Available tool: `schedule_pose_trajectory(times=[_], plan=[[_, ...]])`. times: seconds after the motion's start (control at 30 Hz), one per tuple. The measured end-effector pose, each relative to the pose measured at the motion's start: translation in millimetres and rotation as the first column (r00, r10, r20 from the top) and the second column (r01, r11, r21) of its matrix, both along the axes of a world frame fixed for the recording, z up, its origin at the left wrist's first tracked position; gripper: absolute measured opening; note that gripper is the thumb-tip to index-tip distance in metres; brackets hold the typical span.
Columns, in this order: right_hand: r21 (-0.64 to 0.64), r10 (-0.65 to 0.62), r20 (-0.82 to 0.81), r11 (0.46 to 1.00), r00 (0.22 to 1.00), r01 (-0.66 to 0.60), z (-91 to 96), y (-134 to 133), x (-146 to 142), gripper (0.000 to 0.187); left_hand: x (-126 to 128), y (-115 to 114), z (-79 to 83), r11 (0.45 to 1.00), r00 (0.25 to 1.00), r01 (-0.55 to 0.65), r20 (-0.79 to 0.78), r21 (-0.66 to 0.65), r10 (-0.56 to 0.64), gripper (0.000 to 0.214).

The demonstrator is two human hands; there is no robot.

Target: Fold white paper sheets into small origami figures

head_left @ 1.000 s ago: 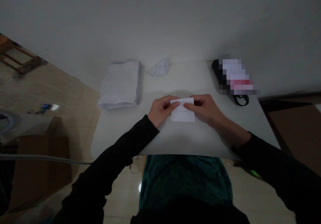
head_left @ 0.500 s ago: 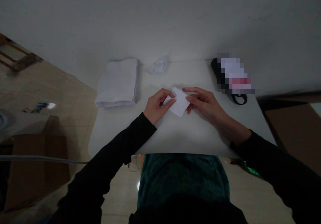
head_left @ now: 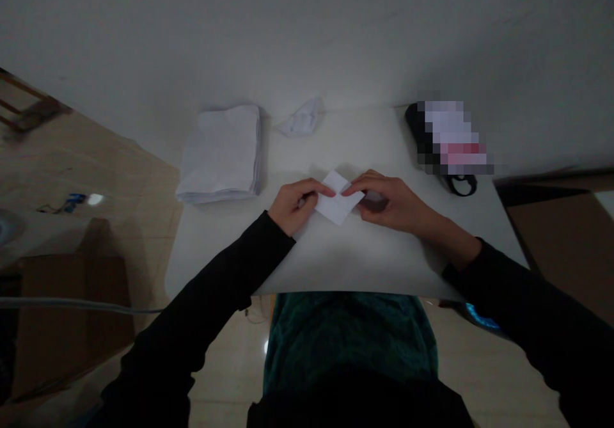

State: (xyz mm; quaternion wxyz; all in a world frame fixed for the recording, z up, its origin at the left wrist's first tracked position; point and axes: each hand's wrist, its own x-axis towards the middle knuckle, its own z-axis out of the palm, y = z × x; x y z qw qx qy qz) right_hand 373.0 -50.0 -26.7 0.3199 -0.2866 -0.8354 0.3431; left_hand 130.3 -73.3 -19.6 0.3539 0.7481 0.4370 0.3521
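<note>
A small folded square of white paper (head_left: 338, 212) is held corner-on above the white table, between my two hands. My left hand (head_left: 298, 203) grips its left corner, with a fingertip pressed on the upper face near the middle. From the other side my right hand (head_left: 387, 199) pinches the right corner, its fingertip also close to the middle. The two fingertips lie almost together on the paper. Some fingers of both hands are hidden behind or under it.
A stack of white paper sheets (head_left: 220, 153) lies on the left of the table (head_left: 307, 268). A folded white paper piece (head_left: 303, 119) rests by the wall. At the right back is a black case (head_left: 418, 130) with a strap, partly blurred out. Cardboard boxes (head_left: 52, 319) stand beside the table.
Both hands have shifted their hold: the fingertips have come inward from the paper's edges to its middle. The paper has turned slightly. The whole view has shifted a little.
</note>
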Motion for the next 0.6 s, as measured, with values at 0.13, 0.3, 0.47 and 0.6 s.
schedule_pose_trajectory(times=[0.13,0.3,0.47,0.6], plan=[[-0.049,-0.07,-0.044,0.997,0.997,0.068,-0.1,-0.5,1.2,0.024,-3.9,1.8,-0.1,0.995,0.996,0.049,0.081,-0.083,-0.042,0.035],[0.093,-0.082,-0.035,0.992,0.996,0.084,-10.5,5.5,4.7,0.011,-11.6,6.7,-9.5,0.978,0.974,0.12,-0.209,0.169,-0.083,0.036],[0.126,-0.179,-0.007,0.976,0.984,0.178,-16.3,9.5,4.6,0.008,-14.4,7.0,-16.7,0.923,0.953,0.157,-0.301,0.351,-0.048,0.025],[0.007,-0.183,-0.01,0.983,0.983,0.183,-14.6,9.8,0.4,0.008,-8.6,8.1,-15.7,0.943,0.964,0.137,-0.262,0.303,-0.056,0.018]])
